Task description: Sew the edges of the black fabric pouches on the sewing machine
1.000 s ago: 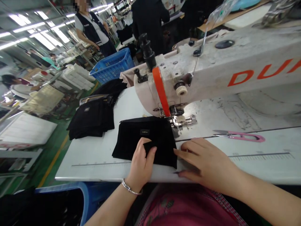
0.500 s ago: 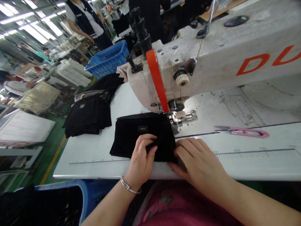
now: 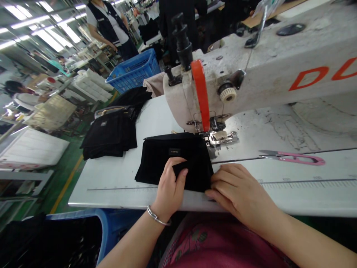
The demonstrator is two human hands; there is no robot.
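A black fabric piece with a small label lies flat on the sewing table, its upper right edge by the presser foot of the sewing machine. My left hand pinches a fold of the fabric between thumb and fingers, right below the label. At the lower right corner of the piece, my right hand grips the edge with its fingers pressed together. The needle tip is too small to make out.
Pink thread snips lie right of my right hand. A stack of black pieces sits at the table's left. Blue crates stand behind and below left. A person stands beyond.
The whole view has shifted slightly, so things appear further right. Both hands keep their grip on the fabric, and the fold at my left hand looks a little more raised.
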